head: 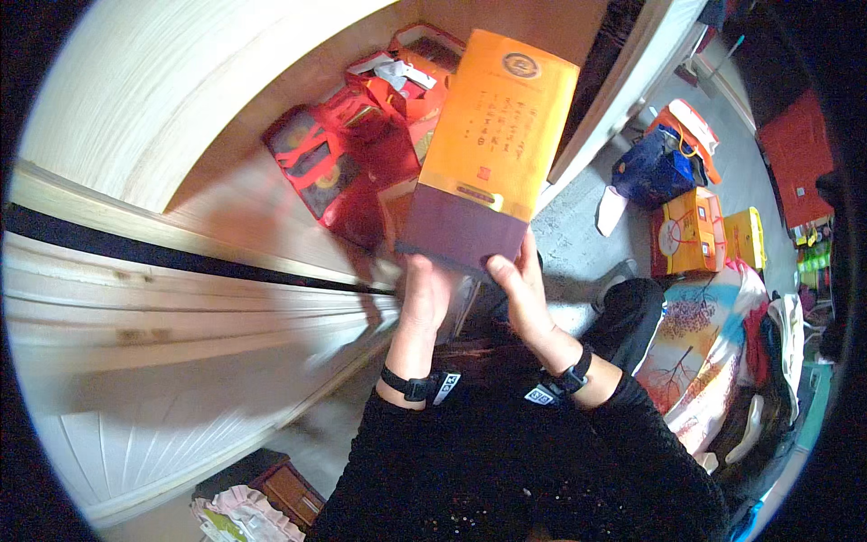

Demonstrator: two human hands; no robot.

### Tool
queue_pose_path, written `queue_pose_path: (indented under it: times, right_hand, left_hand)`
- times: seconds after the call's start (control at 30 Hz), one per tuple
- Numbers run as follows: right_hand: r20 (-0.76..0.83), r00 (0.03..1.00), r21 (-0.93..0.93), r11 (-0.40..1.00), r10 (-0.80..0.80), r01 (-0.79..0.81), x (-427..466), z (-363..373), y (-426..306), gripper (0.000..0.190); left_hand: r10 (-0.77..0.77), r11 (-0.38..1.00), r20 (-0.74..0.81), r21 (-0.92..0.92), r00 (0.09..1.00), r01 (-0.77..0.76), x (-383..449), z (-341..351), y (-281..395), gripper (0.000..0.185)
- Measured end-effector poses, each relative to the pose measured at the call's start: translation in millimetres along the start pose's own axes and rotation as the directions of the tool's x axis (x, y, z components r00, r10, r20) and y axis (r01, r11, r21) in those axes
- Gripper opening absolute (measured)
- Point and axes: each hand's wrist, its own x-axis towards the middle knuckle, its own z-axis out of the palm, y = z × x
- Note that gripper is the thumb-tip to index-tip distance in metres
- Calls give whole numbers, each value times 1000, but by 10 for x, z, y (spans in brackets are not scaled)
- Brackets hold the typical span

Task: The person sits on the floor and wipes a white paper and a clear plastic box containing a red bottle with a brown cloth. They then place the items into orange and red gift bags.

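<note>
Both of my hands hold a tall box (498, 135), orange-yellow above and dark maroon below, that bears writing and a round emblem. My left hand (425, 291) grips its lower left end, the fingers partly hidden beneath. At the lower right corner, my right hand (525, 291) has its thumb on the front edge and its fingers along the side. Behind the box, red gift bags (366, 156) lie in a wooden cabinet compartment (237, 162). An orange bag (423, 61) with white paper on top sits further back, partly covered by the box.
A pale cabinet door (203, 332) stands at my left, and a wooden door edge (609, 95) at the right. On the grey floor (576, 223) are a dark blue bag (657, 166), an orange gift box (687, 230) and a yellow bag (745, 234). Patterned fabric (698, 339) lies nearer.
</note>
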Motion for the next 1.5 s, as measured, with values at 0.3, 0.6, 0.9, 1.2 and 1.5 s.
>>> queue_pose_path:
  times: [0.3, 0.6, 0.9, 1.2, 1.5]
  right_hand:
    - [0, 987, -200, 967, -158, 155, -527, -216, 19, 110]
    - [158, 981, -250, 957, -111, 148, -718, -641, -87, 109]
    - [221, 946, -148, 967, 236, -207, -59, -1819, -1895, 115]
    - [52, 865, -537, 744, 499, -397, -338, -1446, -2241, 136]
    - [-56, 915, -628, 698, 401, -344, -350, -964, -2446, 136]
  left_hand:
    - [-53, 983, 150, 182, 987, 25, -233, 161, 9, 113]
    - [-100, 987, 75, -119, 992, 109, -189, 0, -140, 91]
    - [-361, 932, 57, -16, 931, 362, -518, -378, -28, 91]
    - [-367, 930, 335, 123, 868, 346, -440, -236, -75, 120]
    - [-309, 949, 320, 166, 896, 268, -157, -163, 218, 108]
